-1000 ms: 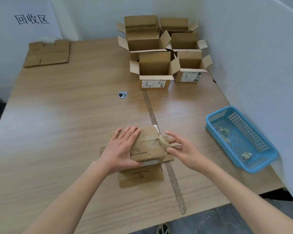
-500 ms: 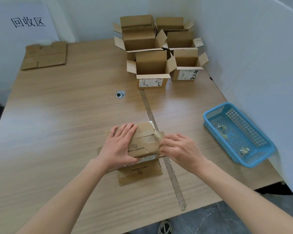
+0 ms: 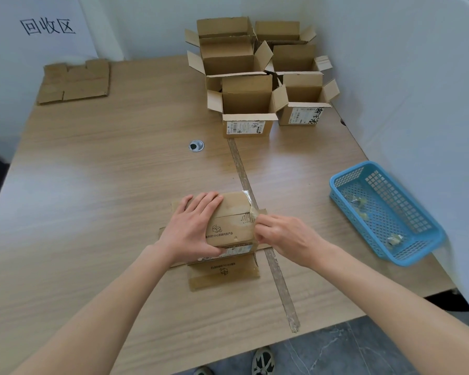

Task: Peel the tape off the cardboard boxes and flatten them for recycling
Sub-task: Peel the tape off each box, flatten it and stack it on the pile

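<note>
A small cardboard box (image 3: 233,226) lies upside down near the table's front, its flaps spread flat beneath it. My left hand (image 3: 194,226) lies over its left half, fingers spread on top and thumb at the near side, holding it down. My right hand (image 3: 284,235) is at the box's right end, its fingertips pinching a strip of clear tape (image 3: 253,212) that is partly lifted off the box's top seam. More clear tape still runs over the far right corner.
Several open cardboard boxes (image 3: 245,109) stand at the back right. A flattened box (image 3: 75,81) lies at the back left under a wall sign. A blue plastic basket (image 3: 385,212) with tape scraps sits on the right. A cable hole (image 3: 195,145) is mid-table.
My right hand moved from beside the box onto its right end and took hold of the tape. My left hand stayed pressed on the box.
</note>
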A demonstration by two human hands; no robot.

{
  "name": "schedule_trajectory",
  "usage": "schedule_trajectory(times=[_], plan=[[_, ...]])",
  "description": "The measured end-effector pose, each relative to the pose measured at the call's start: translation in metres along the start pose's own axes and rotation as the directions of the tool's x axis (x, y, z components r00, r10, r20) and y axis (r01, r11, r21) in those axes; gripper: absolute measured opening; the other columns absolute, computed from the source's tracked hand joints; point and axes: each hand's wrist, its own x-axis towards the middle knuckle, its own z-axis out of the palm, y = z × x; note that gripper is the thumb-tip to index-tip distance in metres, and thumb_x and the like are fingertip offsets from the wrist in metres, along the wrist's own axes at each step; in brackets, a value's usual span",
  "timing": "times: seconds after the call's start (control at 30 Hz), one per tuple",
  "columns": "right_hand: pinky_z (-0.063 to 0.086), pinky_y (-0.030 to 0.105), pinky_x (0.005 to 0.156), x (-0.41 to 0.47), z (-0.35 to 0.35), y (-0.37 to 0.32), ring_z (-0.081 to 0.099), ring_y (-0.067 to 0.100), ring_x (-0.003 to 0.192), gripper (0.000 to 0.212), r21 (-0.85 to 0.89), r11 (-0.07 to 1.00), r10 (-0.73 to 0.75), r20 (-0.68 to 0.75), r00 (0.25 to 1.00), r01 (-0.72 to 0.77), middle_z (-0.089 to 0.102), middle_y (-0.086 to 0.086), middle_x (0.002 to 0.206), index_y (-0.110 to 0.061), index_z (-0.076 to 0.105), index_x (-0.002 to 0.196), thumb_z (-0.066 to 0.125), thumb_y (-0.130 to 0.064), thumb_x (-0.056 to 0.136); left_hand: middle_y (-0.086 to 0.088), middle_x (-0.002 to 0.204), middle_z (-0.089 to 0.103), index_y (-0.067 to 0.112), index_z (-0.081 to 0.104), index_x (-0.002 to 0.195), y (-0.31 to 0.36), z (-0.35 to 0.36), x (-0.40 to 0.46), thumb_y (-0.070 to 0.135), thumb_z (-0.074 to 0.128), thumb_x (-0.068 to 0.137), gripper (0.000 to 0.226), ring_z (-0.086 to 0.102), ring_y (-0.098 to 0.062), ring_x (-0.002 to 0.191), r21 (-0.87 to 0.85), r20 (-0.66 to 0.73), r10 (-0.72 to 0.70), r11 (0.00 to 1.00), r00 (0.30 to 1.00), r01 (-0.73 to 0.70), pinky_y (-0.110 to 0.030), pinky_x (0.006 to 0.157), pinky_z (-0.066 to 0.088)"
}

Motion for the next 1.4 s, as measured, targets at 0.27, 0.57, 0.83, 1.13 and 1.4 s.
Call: schedule_trajectory(times=[0.27,0.57,0.83,1.13,1.4], plan=[[0.048,0.026,0.071,0.011,-0.008,0.002,0.057,0.015,0.092,0.007,-0.001,1.0,-0.005,0.132,0.991,0.005,0.058,-0.004,0.103,-0.017,0.061,0.095,0.067,-0.022,0.096,0.005,0.163,0.024,0.021,0.02,0.159,-0.002,0.002,0.001,0.081,0.063,0.059,0.124,0.018,-0.016,0.153,0.0,0.002,0.01,1.0,1.0,-0.01,-0.042,0.126,0.006],[0.044,0.027,0.056,0.008,-0.017,0.007,0.057,0.017,0.085,0.007,-0.016,0.982,-0.18,0.198,0.964,0.186,0.057,0.0,0.108,-0.012,0.062,0.099,0.063,-0.005,0.095,0.006,0.165,0.021,0.023,0.017,0.16,-0.009,-0.003,0.001,0.079,0.064,0.06,0.124,0.013,-0.014,0.154,-0.004,0.032,0.041,0.999,0.999,-0.041,-0.042,0.126,0.005],[0.057,0.038,0.08,0.003,-0.018,0.033,0.067,0.014,0.083,0.011,0.523,0.799,0.413,-0.123,0.902,-0.295,0.065,-0.001,0.089,-0.009,0.063,0.089,0.072,-0.003,0.091,0.008,0.168,0.014,0.026,0.012,0.161,-0.014,-0.006,-0.002,0.075,0.065,0.062,0.123,0.005,-0.009,0.156,0.008,0.073,0.102,0.995,0.992,-0.103,-0.037,0.126,-0.004],[0.057,0.019,0.082,0.014,0.011,0.002,0.068,0.003,0.094,0.049,0.683,0.615,0.545,-0.009,0.838,-0.392,0.068,-0.015,0.112,-0.026,0.067,0.13,0.08,-0.034,0.084,0.008,0.169,0.015,0.027,0.01,0.161,-0.01,-0.009,-0.002,0.078,0.064,0.062,0.123,0.007,-0.012,0.156,0.019,0.082,0.089,0.996,0.993,-0.091,-0.039,0.127,-0.002],[0.05,0.017,0.068,0.03,0.008,0.027,0.062,-0.005,0.066,0.01,0.585,0.678,0.645,-0.185,0.741,-0.444,0.073,-0.011,0.082,-0.018,0.081,0.097,0.075,-0.014,0.09,0.012,0.168,0.015,0.034,0.013,0.16,-0.018,-0.016,0.002,0.073,0.07,0.061,0.12,0.005,-0.006,0.155,-0.03,0.128,0.13,0.991,0.983,-0.127,-0.036,0.126,-0.002]])
